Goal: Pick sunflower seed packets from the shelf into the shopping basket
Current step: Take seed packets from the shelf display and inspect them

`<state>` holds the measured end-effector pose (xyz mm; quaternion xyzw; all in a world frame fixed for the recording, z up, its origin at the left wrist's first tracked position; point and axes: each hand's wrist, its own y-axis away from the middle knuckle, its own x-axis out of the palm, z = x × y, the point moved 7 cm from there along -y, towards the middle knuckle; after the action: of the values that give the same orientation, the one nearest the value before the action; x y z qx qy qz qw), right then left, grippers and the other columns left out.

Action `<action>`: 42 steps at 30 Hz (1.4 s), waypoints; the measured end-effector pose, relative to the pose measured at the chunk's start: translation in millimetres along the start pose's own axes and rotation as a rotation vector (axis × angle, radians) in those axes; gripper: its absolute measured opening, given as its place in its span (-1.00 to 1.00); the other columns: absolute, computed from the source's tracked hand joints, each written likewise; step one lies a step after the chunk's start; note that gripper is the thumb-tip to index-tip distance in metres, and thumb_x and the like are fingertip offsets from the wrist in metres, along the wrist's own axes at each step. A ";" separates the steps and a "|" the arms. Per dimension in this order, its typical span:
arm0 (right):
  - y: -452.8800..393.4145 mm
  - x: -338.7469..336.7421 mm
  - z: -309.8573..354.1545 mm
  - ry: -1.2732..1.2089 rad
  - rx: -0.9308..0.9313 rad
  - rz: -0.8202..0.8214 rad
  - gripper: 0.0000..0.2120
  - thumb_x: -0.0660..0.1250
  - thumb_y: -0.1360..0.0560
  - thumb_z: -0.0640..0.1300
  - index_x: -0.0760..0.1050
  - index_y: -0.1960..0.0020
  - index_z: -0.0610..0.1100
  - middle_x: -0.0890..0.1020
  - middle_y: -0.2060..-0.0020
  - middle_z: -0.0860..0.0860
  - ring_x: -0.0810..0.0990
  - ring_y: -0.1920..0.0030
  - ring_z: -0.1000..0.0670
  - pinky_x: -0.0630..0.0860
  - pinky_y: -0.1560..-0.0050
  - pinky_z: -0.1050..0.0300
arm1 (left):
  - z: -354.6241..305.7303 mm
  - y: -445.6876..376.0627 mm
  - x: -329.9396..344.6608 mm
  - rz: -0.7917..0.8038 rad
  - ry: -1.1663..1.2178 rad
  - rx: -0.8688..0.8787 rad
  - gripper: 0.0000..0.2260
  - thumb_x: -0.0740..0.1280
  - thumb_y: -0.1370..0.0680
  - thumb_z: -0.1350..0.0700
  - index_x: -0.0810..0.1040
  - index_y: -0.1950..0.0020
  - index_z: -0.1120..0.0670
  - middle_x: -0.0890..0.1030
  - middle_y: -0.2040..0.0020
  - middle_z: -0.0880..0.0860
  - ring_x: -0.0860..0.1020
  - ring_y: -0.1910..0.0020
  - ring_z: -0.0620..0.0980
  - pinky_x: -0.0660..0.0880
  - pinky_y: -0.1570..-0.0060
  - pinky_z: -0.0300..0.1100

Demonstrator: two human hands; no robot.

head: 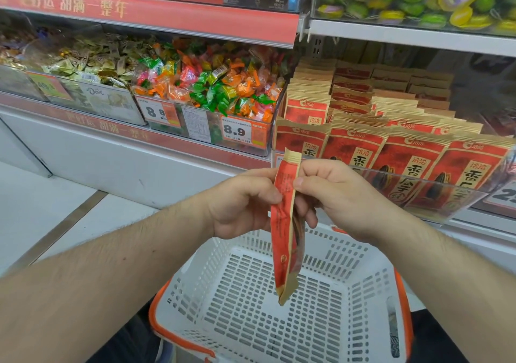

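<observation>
While a packet (286,231) hangs edge-on over the basket (282,301), both hands hold it near its top: the left hand (240,203) pinches its left face with thumb and curled fingers, and the right hand (335,195) pinches the right face, thumb on the edge and fingers wrapped behind. The packet's lower end dips inside the basket's rim, near the white mesh floor but apparently not touching it. At 4 o'clock inside the basket, a dark-printed strip (393,334) lies against the right wall; it may be another packet, but I cannot tell. So I judge the task at an early stage: one packet is off the shelf and about to be dropped, while release and any further picks remain. At 1 to 2 o'clock from the hands, the shelf (405,35) carries rows of matching red and tan packets (391,150) behind a clear lip, each printed with a small logo, the characters 洽洽 and large characters reading 香瓜子 beside a seed picture. A tag at 3 o'clock shows a partial "2". At 11 o'clock sits a bin of bright wrapped candies (212,89) with tags reading "8.9" and "8". Further toward 10 o'clock, a bin of gold-wrapped sweets (92,61) bears the word "Dove". Red banners (145,10) carry gold characters including 甜满一整年, and a tag at 12 o'clock reads "34.9".
</observation>
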<state>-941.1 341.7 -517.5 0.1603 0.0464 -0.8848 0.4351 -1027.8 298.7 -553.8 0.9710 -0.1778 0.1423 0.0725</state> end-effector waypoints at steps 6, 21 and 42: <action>0.4 -7.6 0.4 0.086 -0.045 -0.099 -0.73 0.20 -0.63 -0.23 0.48 0.20 -0.34 0.53 0.48 -0.02 0.47 0.49 -0.01 0.41 0.38 0.11 | -1.9 1.9 -15.1 -0.205 -0.037 0.022 -0.66 0.41 -0.25 0.08 0.61 0.01 0.12 0.63 0.09 0.19 0.61 0.15 0.09 0.58 0.15 -0.03; 7.0 5.1 -9.5 0.678 0.023 0.164 -0.66 0.13 -0.66 -0.03 0.54 0.16 -0.16 0.65 0.27 -0.11 0.62 0.26 -0.09 0.56 0.13 -0.12 | -15.8 10.5 -48.2 -0.516 0.067 0.135 -0.86 0.38 -0.34 0.18 0.58 0.11 0.08 0.64 0.21 0.06 0.61 0.19 0.04 0.62 0.14 0.09; -1.4 -12.0 -24.3 0.301 0.114 0.024 -0.66 0.22 -0.61 0.08 0.54 0.12 -0.17 0.66 0.30 0.10 0.56 0.38 0.12 0.46 0.27 0.14 | -22.8 13.8 -45.3 -0.503 0.105 0.145 -0.59 0.32 -0.29 0.23 0.53 -0.14 0.22 0.62 0.14 0.16 0.61 0.12 0.08 0.63 0.15 0.03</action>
<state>-929.4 357.0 -536.6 0.3160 0.0590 -0.8466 0.4242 -1079.1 305.0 -544.7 0.9786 0.0838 0.1822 0.0450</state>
